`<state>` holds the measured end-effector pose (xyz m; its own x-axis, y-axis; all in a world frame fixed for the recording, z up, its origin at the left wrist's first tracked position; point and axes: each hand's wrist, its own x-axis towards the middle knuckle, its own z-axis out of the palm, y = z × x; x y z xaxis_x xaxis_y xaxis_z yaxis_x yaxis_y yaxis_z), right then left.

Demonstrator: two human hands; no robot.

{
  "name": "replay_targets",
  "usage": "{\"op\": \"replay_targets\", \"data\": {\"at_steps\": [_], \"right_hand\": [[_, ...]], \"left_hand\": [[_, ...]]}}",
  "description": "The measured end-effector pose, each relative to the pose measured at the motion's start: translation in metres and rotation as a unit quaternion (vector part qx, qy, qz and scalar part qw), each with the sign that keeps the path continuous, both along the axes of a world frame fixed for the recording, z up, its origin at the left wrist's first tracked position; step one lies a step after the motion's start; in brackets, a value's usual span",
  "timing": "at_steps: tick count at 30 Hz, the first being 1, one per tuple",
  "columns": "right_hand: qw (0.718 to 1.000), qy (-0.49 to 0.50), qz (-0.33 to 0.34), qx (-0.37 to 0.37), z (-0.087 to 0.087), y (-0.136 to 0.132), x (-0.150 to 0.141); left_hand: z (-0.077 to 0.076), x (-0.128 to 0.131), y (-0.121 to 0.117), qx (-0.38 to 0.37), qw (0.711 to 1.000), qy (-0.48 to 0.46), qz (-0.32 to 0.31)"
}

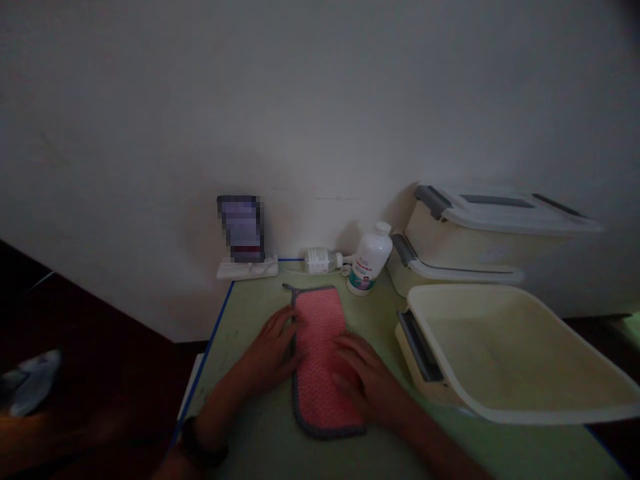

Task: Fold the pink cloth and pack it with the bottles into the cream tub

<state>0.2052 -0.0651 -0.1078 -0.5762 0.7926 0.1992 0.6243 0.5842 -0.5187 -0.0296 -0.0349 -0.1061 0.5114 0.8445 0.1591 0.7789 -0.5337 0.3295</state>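
A folded pink cloth (320, 333) with a dark grey edge lies on a green table (250, 427). My left hand (273, 347) rests at the cloth's left edge, fingers stretched out and touching it. My right hand (367, 380) lies flat on the cloth's right half, fingers spread. Neither hand holds anything.
An open cream bin (505, 353) stands to the right, with two lidded bins (480, 233) stacked behind it. A white bottle (371, 259) stands by the wall, a small bottle (323, 260) lies beside it, and a phone (241, 228) leans on a white stand. The table's left edge drops to dark floor.
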Motion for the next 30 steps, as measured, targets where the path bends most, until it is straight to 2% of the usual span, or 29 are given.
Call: {"op": "replay_targets", "data": {"at_steps": [3, 8, 10, 14, 18, 20, 23, 26, 28, 30], "right_hand": [[0.997, -0.032, 0.071, -0.029, 0.005, -0.014, 0.012], [0.982, -0.049, 0.174, -0.053, 0.010, -0.008, 0.016], [0.984, -0.037, 0.171, -0.038, 0.009, -0.007, 0.015], [0.993, 0.010, 0.116, 0.037, 0.001, -0.011, 0.013], [0.988, 0.059, 0.109, 0.091, -0.002, -0.015, 0.008], [0.988, 0.104, 0.092, 0.063, 0.002, -0.014, 0.003], [0.981, 0.190, 0.026, -0.026, 0.012, -0.011, -0.007], [0.959, 0.254, -0.045, -0.115, 0.020, -0.006, -0.015], [0.948, 0.279, -0.033, -0.150, 0.021, -0.004, -0.016], [0.948, 0.273, 0.028, -0.159, 0.020, -0.003, -0.012]], "left_hand": [[0.002, 0.001, -0.008, -0.018, 0.999, 0.024, -0.044], [0.002, 0.003, -0.009, -0.043, 0.997, 0.048, -0.049], [0.002, 0.000, -0.005, -0.050, 0.997, 0.026, -0.058], [0.000, -0.003, -0.001, -0.066, 0.995, -0.021, -0.078], [-0.001, -0.008, -0.006, -0.073, 0.991, -0.061, -0.100], [0.005, -0.014, -0.015, -0.091, 0.983, -0.095, -0.128], [0.015, -0.022, -0.028, -0.126, 0.970, -0.126, -0.167], [0.017, -0.020, -0.034, -0.130, 0.976, -0.099, -0.143], [0.012, -0.016, -0.033, -0.123, 0.981, -0.097, -0.113], [0.004, -0.014, -0.029, -0.115, 0.981, -0.123, -0.101]]}}
